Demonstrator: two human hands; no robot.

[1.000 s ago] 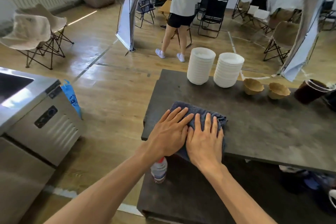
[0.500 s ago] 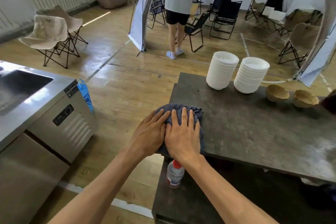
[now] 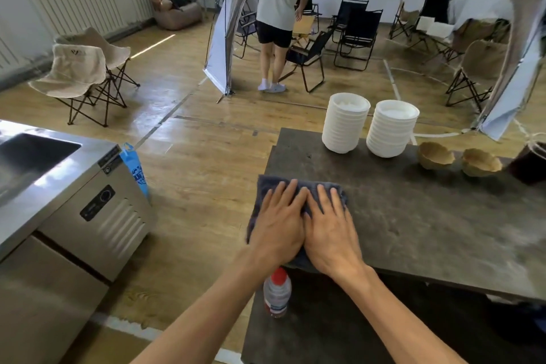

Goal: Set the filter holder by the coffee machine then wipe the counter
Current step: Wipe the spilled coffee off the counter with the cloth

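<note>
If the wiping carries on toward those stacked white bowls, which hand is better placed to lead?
Probably the right hand. Both lie flat on the grey cloth at the counter's left end, but the right is nearer the unwiped stretch and the bowl stacks; the left hand sits by the edge.

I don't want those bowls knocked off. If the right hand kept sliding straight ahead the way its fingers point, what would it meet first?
Probably bare counter first. The right hand points toward the left stack of white bowls; depth is hard to judge.

Two stacks of white bowls (image 3: 345, 122); two brown bowls (image 3: 435, 155); a bottle (image 3: 276, 292), seemingly on a lower shelf.
</note>
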